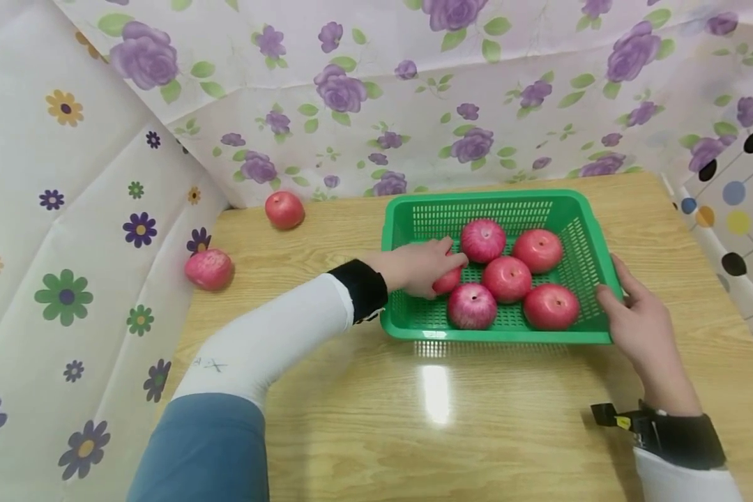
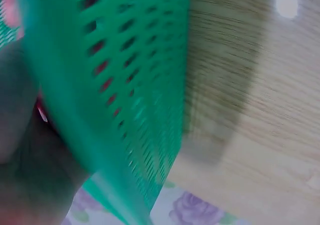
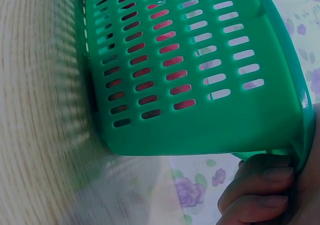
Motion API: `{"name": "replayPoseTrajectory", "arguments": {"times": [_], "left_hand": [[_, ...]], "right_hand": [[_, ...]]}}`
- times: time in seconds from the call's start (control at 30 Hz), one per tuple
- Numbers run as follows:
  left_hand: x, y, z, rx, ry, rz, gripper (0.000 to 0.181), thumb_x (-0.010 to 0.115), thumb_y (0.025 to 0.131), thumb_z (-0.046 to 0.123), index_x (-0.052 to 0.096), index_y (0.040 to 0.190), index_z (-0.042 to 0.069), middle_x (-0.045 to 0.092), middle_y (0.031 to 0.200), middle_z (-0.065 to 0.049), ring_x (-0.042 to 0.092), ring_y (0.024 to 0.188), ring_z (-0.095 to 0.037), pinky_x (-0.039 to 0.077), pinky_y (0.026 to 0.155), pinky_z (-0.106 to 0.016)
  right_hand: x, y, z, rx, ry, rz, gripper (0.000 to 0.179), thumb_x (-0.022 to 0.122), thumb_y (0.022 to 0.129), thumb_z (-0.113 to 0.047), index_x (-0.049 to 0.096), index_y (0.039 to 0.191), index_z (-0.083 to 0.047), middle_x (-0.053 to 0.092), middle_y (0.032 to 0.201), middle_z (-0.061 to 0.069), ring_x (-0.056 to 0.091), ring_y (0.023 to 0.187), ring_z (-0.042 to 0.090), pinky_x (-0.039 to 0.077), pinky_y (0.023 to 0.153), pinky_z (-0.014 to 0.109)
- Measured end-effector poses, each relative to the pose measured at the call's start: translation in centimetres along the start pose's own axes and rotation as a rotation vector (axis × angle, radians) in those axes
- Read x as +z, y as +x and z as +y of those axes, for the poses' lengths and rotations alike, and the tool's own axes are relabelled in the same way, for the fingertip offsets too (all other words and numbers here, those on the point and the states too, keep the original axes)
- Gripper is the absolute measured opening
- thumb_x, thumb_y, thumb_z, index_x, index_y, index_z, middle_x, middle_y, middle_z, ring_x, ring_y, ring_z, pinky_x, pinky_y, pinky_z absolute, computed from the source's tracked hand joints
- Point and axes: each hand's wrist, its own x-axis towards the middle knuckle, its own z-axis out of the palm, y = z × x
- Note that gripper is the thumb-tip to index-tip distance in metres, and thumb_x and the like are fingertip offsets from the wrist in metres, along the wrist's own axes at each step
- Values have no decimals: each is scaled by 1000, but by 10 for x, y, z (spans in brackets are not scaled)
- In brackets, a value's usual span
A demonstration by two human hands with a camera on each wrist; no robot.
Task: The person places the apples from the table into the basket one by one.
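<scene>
In the head view a green plastic basket (image 1: 496,337) holds several round fruits. Red apples (image 1: 537,251) lie among two streaked, purplish-red fruits (image 1: 472,307) whose kind is unclear. My left hand (image 1: 423,268) reaches over the basket's left rim, its fingers curled round a red apple (image 1: 447,280) partly hidden beneath them. Meanwhile my right hand (image 1: 643,321) grips the rim at the right end. The right wrist view shows its curled fingers (image 3: 260,185) under the rim of the slotted wall (image 3: 200,130). Blur and shadow cover the left hand (image 2: 35,160) in its wrist view.
On the wooden table (image 1: 351,418), a red apple (image 1: 284,210) stands at the back left. A pinkish-red fruit (image 1: 209,270) lies by the left edge. Flower-patterned sheets (image 1: 345,90) hang behind and at both sides.
</scene>
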Motion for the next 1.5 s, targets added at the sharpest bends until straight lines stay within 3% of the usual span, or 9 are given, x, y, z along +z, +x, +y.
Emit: {"name": "replayPoseTrajectory", "arguments": {"times": [0.1,0.23,0.5,0.63,0.87,1.13,1.5], "left_hand": [[9,5,2,-9,59,-18,69,72,88,28,33,144,24,35,140,-11,41,125,-27,51,92,-39],[17,9,2,-21,56,-10,70,73,88,28,32,144,23,34,140,-11,40,126,-28,51,92,-40],[17,16,0,-34,-71,39,70,76,85,30,38,144,26,36,137,-12,47,113,-22,53,85,-35],[19,19,-1,-49,-106,49,74,76,86,32,36,147,26,34,140,-15,47,115,-22,53,84,-34],[18,24,-2,-33,-178,85,80,80,81,20,36,148,28,27,144,-18,47,116,-24,52,85,-32],[19,25,-2,5,-169,143,71,80,82,22,42,143,26,33,131,-15,49,110,-22,51,88,-33],[19,26,-1,-17,-89,129,77,80,84,32,36,147,31,34,140,-15,46,117,-24,54,84,-37]], "right_hand": [[1,0,1,-11,-3,2,62,40,102,-53,13,156,-40,48,135,33,56,96,34,52,55,28],[1,0,2,-25,-13,6,61,41,102,-52,14,155,-42,53,129,32,58,86,28,53,53,30],[-1,1,4,-17,-4,14,60,40,102,-52,14,155,-43,50,133,33,57,93,33,53,53,29],[-1,0,2,-15,4,9,61,40,102,-52,13,156,-40,48,136,34,55,99,35,53,54,29],[-2,1,3,-4,-2,15,61,41,102,-52,14,156,-40,50,134,33,56,93,29,52,53,27],[-2,0,3,-14,9,10,59,43,102,-50,17,154,-43,51,134,32,57,83,12,52,53,25],[-1,2,5,-3,9,8,59,42,101,-52,16,153,-46,49,136,32,58,88,21,52,54,27]]}}
